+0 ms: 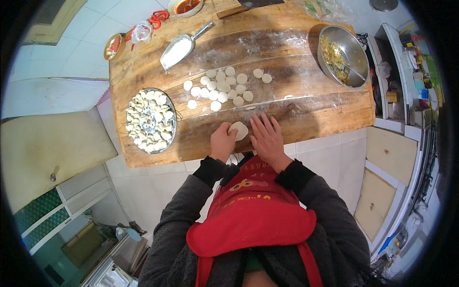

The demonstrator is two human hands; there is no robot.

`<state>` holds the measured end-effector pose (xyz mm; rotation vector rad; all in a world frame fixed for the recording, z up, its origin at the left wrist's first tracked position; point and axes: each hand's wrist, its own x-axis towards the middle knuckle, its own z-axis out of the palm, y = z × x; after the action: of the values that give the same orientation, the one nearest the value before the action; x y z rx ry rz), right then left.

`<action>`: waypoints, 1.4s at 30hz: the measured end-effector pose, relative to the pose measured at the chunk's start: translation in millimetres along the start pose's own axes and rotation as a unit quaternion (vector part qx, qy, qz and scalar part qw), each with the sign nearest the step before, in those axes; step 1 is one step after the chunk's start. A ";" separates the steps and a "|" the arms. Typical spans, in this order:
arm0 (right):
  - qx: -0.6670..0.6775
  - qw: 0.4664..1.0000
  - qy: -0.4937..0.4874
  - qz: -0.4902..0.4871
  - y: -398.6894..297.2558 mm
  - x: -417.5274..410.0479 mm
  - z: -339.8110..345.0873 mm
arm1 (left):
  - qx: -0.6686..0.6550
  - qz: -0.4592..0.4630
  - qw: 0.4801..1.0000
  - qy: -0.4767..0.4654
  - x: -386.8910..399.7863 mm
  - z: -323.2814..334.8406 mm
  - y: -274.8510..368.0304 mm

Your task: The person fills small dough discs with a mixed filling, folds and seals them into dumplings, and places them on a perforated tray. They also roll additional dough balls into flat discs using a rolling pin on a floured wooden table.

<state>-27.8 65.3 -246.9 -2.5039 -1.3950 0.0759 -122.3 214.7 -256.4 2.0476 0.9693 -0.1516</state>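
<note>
My left hand (222, 140) pinches the edge of a flattened round dough wrapper (239, 131) near the table's front edge. Beside it, my right hand (267, 138) lies palm down with its fingers spread. A brown wooden stick, apparently a rolling pin (288, 109), shows just past these fingers; how much of it lies under the palm is hidden. Beyond both hands, several small floured dough discs (223, 86) are scattered, some overlapping. To the left, a round perforated metal tray (148, 122) carries many shaped dumplings (157, 116).
The wooden table (200, 143) bears a metal scoop of flour (178, 49), a steel bowl of chopped filling (353, 43) with a utensil in it, and a cleaver (233, 12). A bowl of red sauce (183, 7) and a small bowl (113, 46) stand at the far left.
</note>
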 end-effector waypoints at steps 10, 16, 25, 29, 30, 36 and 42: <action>0.067 0.997 0.033 -0.016 13.8 -41.0 12.7 | 0.081 0.104 0.990 -0.039 6.7 -12.2 20.1; 0.070 0.993 -0.019 -0.098 69.2 -59.2 12.1 | 0.001 0.197 0.980 -0.027 64.0 21.4 96.0; 0.115 0.991 0.064 -0.017 100.0 -55.1 7.0 | 0.261 0.419 0.868 0.057 132.2 46.7 120.6; 0.152 0.985 0.072 -0.028 102.6 -53.4 12.2 | 0.283 0.405 0.869 0.028 118.6 36.5 103.5; 0.156 0.985 0.060 -0.032 103.9 -53.5 11.9 | 0.278 0.381 0.882 0.018 109.7 34.4 99.9; 0.166 0.985 0.031 -0.021 97.0 -44.7 -1.7 | 0.042 0.097 0.979 -0.174 43.9 27.7 80.7; 0.038 0.998 0.047 0.028 82.8 -3.3 -5.2 | 0.155 0.218 0.956 -0.117 41.3 35.9 79.7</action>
<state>39.8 20.1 -263.9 -2.4506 -1.2629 0.0211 -31.0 184.8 -245.6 2.4119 0.3466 -0.3165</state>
